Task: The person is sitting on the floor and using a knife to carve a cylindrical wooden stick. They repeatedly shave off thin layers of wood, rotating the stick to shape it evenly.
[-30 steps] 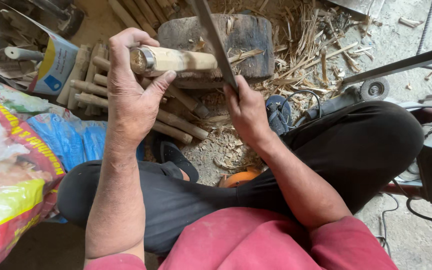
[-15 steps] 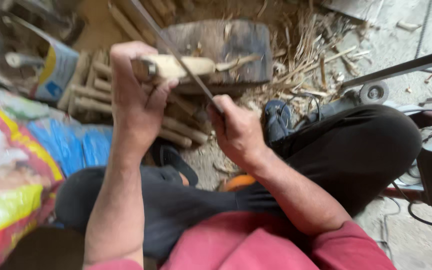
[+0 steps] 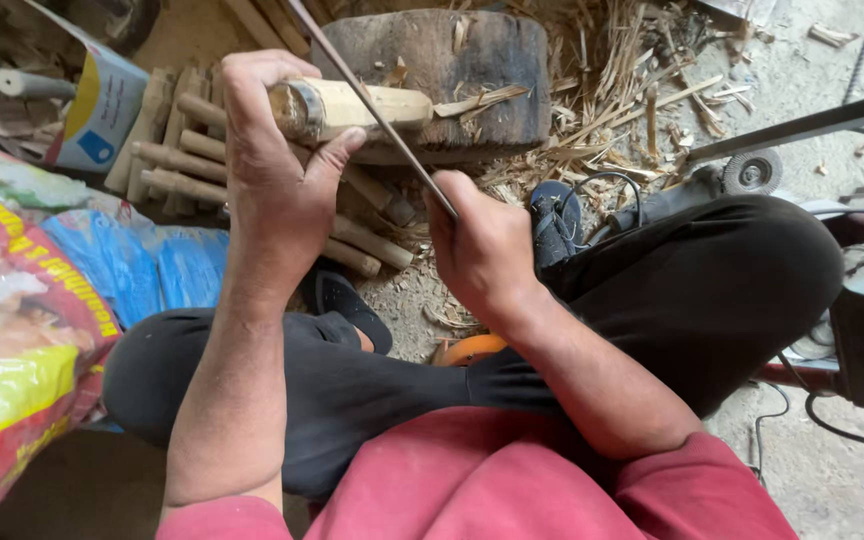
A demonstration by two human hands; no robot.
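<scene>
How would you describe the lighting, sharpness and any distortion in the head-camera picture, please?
Head view: soft, even daylight, no harsh glare; the left hand on the bamboo piece and the right hand holding the blade are sharp; the printed sack at the left edge looks slightly soft; wide-angle stretch shows at the edges; shadow darkens the lower left under the leg.

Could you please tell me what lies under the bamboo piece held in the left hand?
A dark wooden block lies under the bamboo piece; the left hand hides the near end.
</scene>
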